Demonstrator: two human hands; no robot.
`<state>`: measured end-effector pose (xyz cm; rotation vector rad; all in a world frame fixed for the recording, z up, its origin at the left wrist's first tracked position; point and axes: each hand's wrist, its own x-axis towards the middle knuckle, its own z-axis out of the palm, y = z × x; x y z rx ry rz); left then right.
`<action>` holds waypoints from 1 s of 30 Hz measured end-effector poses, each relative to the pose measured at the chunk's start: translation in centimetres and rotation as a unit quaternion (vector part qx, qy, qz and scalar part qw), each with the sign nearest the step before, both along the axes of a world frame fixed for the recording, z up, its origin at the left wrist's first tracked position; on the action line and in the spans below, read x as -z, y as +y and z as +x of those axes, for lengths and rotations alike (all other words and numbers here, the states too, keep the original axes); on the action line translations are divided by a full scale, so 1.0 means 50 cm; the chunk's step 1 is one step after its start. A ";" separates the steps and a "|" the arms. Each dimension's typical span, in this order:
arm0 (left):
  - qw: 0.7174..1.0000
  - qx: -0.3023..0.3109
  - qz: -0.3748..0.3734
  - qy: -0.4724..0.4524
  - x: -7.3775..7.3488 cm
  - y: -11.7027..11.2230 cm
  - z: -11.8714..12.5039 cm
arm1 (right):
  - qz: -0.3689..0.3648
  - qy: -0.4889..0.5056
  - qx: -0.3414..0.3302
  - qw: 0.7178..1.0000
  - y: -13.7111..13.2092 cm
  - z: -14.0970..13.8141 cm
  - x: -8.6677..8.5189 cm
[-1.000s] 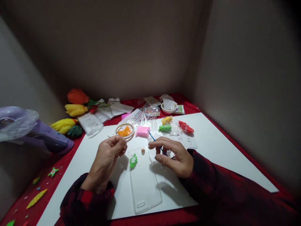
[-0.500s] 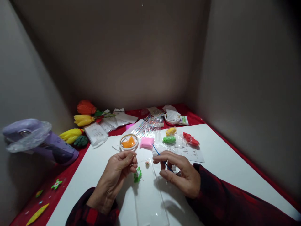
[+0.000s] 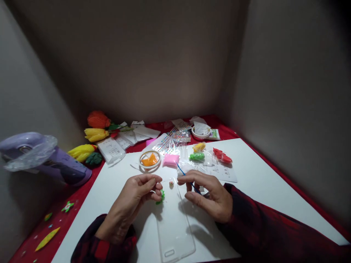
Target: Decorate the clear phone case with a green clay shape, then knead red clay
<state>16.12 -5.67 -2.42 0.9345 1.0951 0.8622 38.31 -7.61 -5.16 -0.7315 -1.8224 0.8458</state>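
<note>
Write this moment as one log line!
left hand: pinched shut by green piece | right hand: holds blue stick | clear phone case: flat on white board

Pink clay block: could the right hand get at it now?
Probably yes: the pink clay block lies just beyond the right hand, with little between them, though that hand holds a blue stick.

The left hand (image 3: 131, 199) and right hand (image 3: 211, 197) are bare; sleeves (image 3: 260, 226) seem dark red plaid.

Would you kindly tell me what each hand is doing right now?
Left hand: fingers pinched shut, contents too small to tell.
Right hand: closed on a thin blue stick.
</note>
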 end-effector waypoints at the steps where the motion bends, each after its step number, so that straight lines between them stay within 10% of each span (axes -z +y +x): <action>1: 0.999 0.000 0.011 0.033 0.001 -0.004 -0.002 | -0.001 -0.004 0.000 1.000 0.000 0.001 0.000; 13: 0.977 -0.036 0.048 0.207 -0.024 -0.029 0.005 | -0.001 -0.021 -0.008 1.000 0.000 0.006 0.000; 30: 0.896 0.087 0.163 0.405 -0.013 -0.030 -0.003 | 0.001 -0.009 -0.012 1.000 -0.002 0.007 0.002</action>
